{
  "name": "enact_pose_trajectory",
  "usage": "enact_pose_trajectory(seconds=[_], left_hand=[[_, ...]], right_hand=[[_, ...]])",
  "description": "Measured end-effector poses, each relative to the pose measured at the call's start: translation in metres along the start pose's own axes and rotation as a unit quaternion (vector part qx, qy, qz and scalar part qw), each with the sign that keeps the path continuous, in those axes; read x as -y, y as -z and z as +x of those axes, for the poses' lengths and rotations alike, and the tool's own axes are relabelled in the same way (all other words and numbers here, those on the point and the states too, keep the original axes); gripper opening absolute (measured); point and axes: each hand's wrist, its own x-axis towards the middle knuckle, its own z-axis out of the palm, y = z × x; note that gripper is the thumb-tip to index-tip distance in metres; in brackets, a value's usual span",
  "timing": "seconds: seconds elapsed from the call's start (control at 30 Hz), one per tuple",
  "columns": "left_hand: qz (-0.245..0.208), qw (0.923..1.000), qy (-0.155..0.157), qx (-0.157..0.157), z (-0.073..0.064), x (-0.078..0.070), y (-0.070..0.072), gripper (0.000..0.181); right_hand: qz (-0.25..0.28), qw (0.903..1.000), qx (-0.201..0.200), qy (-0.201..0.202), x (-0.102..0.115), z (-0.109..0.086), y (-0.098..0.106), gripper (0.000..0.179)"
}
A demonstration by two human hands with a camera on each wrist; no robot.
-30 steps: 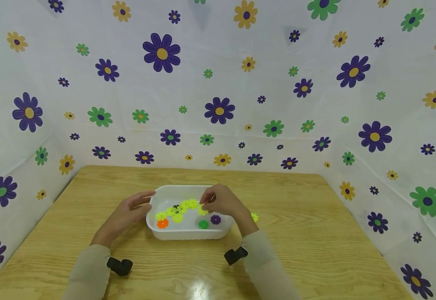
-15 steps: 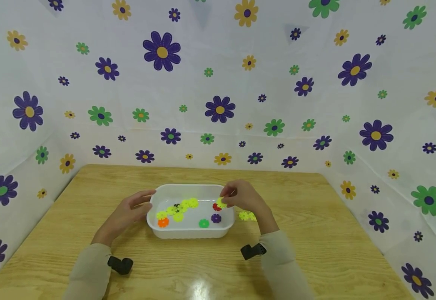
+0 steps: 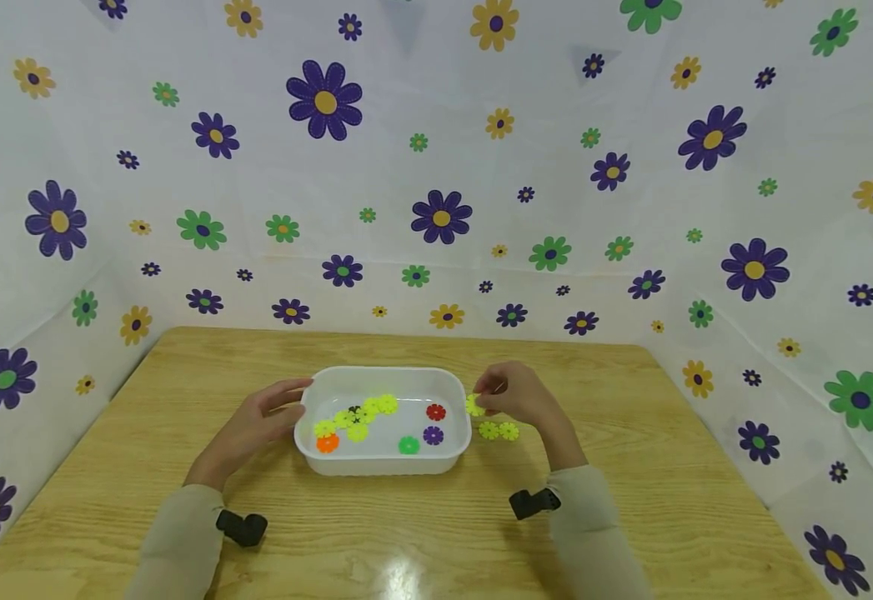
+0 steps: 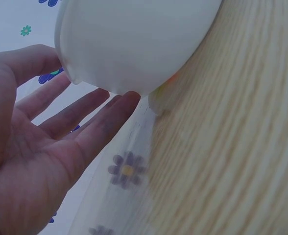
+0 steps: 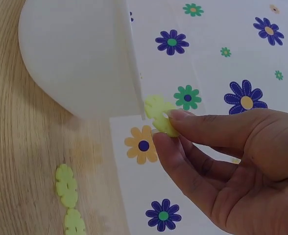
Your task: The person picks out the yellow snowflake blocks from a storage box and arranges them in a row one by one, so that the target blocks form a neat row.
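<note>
A white plastic tub [image 3: 383, 467] sits on the table, with several flower-shaped plastic discs [image 3: 358, 432] inside, mostly yellow. Fingertips of my left hand [image 3: 259, 421] touch its left end; in the left wrist view the fingers [image 4: 92, 129] reach out fairly straight against the outer wall. Just beyond the right rim, my right hand [image 3: 522, 393] pinches a yellow flower disc [image 5: 159, 115] between thumb and forefinger, held above the table. Below that hand, two yellow flower discs [image 3: 499, 431] lie side by side on the wood.
Single red [image 3: 436, 412], purple [image 3: 433, 436], green [image 3: 409, 445] and orange discs [image 3: 327, 443] lie in the tub. A dark disc [image 3: 355, 412] is among the yellow ones. Flower-printed white cloth [image 3: 376, 183] surrounds the wooden table [image 3: 376, 533] at back and sides.
My right hand has moved right with the yellow flower disc, from inside the tub to past its right rim. The red disc and the two table discs are now uncovered. The left hand stays put.
</note>
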Motion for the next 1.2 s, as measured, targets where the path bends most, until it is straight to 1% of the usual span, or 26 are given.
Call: enact_pose_trajectory(seconds=[0.13, 0.3, 0.53, 0.97, 1.2], left_hand=[[-0.002, 1.0000, -0.002, 0.002, 0.001, 0.000, 0.000, 0.058], [-0.008, 0.9999, -0.005, 0.004, 0.002, 0.000, 0.000, 0.057], [0.001, 1.0000, 0.001, 0.003, 0.000, -0.001, -0.001, 0.059], [0.002, 1.0000, -0.001, -0.003, 0.002, 0.005, 0.000, 0.057], [0.001, 1.0000, 0.002, -0.003, 0.003, 0.006, -0.001, 0.056]], right_hand=[[0.003, 0.9999, -0.005, -0.011, -0.008, -0.003, 0.006, 0.010], [0.002, 0.9999, -0.009, -0.012, -0.018, -0.006, 0.011, 0.010], [0.005, 0.9997, -0.016, -0.016, -0.028, -0.009, 0.017, 0.010], [0.015, 0.9995, -0.016, -0.022, -0.041, -0.011, 0.025, 0.011], [0.008, 0.9990, -0.011, -0.043, -0.051, -0.013, 0.029, 0.012]])
